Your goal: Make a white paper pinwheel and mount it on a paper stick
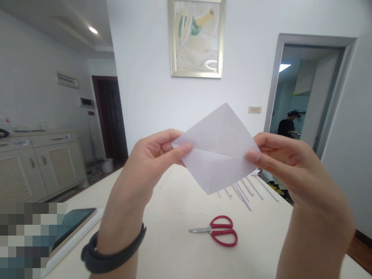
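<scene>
A square sheet of white paper (216,155) is held up above the table, turned so its corners point up, down and to the sides. A crease runs across it from side to side. My left hand (159,151) pinches the left corner between thumb and fingers. At the right corner, my right hand (279,159) grips the paper the same way, thumb in front. Below the sheet, red-handled scissors (213,230) lie on the table with the blades pointing left.
Several thin white paper rolls (244,190) lie on the white table (174,248) behind the sheet, to the right. A phone-like device (75,223) rests at the left edge. Past a doorway on the right, a person (287,124) stands in another room.
</scene>
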{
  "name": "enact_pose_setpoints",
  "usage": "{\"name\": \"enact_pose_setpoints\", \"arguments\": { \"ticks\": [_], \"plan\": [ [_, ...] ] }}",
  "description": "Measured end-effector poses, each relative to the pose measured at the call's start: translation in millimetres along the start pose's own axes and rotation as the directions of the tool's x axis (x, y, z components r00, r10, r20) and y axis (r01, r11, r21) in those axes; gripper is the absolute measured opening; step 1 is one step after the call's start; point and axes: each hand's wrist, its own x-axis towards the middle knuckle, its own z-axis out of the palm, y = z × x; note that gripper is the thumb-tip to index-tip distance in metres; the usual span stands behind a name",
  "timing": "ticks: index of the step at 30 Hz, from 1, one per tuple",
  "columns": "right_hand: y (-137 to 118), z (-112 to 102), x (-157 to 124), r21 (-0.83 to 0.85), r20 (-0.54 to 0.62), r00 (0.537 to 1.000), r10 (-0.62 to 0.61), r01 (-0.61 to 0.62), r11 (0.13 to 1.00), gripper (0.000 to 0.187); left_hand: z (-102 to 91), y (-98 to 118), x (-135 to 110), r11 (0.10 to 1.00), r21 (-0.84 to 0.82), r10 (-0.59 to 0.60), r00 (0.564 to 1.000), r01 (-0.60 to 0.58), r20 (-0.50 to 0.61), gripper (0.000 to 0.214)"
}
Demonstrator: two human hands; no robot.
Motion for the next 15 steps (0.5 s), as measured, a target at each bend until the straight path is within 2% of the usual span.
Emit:
{"name": "enact_pose_setpoints", "arguments": {
  "ticks": [7, 15],
  "plan": [
    [2.5, -5.8, -1.4, 0.008, -0.034, 0.999, -0.028, 0.028, 1.000, 0.012, -4.3, 1.3, 0.6, 0.995, 0.096, 0.024, 0.999, -0.027, 0.040, 0.010],
    [6.9, -7.5, 0.8, -0.015, -0.189, 0.980, -0.059, 0.058, 0.998, 0.010, -8.1, 4.6, -2.6, 0.976, 0.217, 0.004, 0.997, -0.020, 0.071, 0.012]
  ]
}}
